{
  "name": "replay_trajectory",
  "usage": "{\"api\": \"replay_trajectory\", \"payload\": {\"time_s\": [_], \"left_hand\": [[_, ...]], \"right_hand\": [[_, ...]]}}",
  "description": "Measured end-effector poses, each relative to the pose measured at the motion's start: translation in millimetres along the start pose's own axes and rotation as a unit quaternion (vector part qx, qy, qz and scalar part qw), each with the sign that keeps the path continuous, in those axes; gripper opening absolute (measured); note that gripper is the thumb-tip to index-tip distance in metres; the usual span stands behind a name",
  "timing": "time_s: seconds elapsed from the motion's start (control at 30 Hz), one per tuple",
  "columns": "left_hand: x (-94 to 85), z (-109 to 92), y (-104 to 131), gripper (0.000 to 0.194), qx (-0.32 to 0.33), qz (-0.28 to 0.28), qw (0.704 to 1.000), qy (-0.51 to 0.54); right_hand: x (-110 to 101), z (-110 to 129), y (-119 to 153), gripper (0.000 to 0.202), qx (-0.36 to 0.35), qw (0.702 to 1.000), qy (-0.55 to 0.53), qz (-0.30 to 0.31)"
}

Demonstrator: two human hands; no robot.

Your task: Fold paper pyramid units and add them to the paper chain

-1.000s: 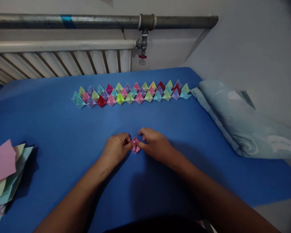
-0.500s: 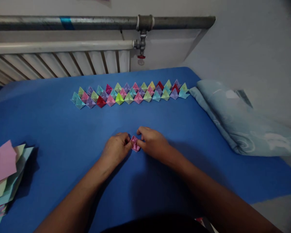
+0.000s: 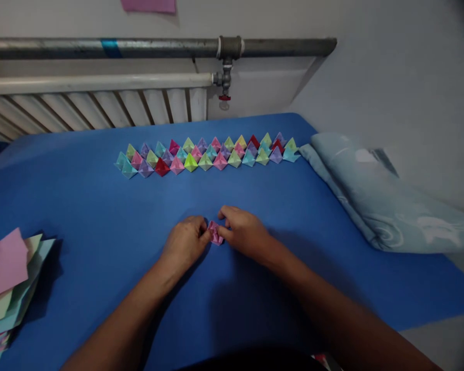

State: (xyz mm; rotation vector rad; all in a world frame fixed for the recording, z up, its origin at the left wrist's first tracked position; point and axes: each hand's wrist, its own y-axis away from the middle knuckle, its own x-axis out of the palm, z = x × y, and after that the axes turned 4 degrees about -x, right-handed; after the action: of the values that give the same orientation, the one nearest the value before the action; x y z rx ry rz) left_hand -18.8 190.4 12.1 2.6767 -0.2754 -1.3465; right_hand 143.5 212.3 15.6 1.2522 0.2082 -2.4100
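A small folded piece of pink paper [image 3: 215,234] sits between my two hands, over the blue surface [image 3: 147,201]. My left hand [image 3: 185,238] pinches its left side between thumb and fingers. From the right, the thumb of my right hand [image 3: 243,231] presses on the paper, with the index finger curled above it. Some of the folds are hidden by the fingertips. Farther back, several folded paper boats [image 3: 205,162] in many colours stand close together in long rows.
At the left edge lies a stack of coloured paper sheets [image 3: 3,263], pink on top. A folded light-blue cloth [image 3: 371,196] rests at the right by the wall. Behind the surface are a white radiator [image 3: 119,105] and a metal pipe [image 3: 158,48] with a red-handled valve [image 3: 225,97].
The view has tilted up slightly, so the scene sits lower and more of a pink paper on the wall shows. Both hands keep their hold on the pink paper, with little finger movement.
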Motion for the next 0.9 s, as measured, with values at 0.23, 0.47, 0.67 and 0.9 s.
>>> {"api": "replay_trajectory", "payload": {"time_s": [0.23,0.47,0.67,0.9], "left_hand": [[-8.4,8.4,7.4,0.016,-0.087,0.076,0.973,0.202],[-7.6,11.7,6.7,0.021,-0.108,0.08,0.954,0.266],[-3.7,14.0,5.9,0.032,-0.126,0.073,0.956,0.255],[6.0,23.6,4.7,0.033,-0.109,0.046,0.963,0.242]], "right_hand": [[-17.9,-12.1,8.8,0.003,0.021,0.984,-0.178,0.014],[-33.9,5.2,27.9,0.008,-0.138,0.983,-0.099,0.065],[-20.1,6.7,31.8,0.004,-0.236,0.969,0.024,0.068],[-7.4,-3.2,32.5,0.005,-0.274,0.952,0.138,-0.007]]}}
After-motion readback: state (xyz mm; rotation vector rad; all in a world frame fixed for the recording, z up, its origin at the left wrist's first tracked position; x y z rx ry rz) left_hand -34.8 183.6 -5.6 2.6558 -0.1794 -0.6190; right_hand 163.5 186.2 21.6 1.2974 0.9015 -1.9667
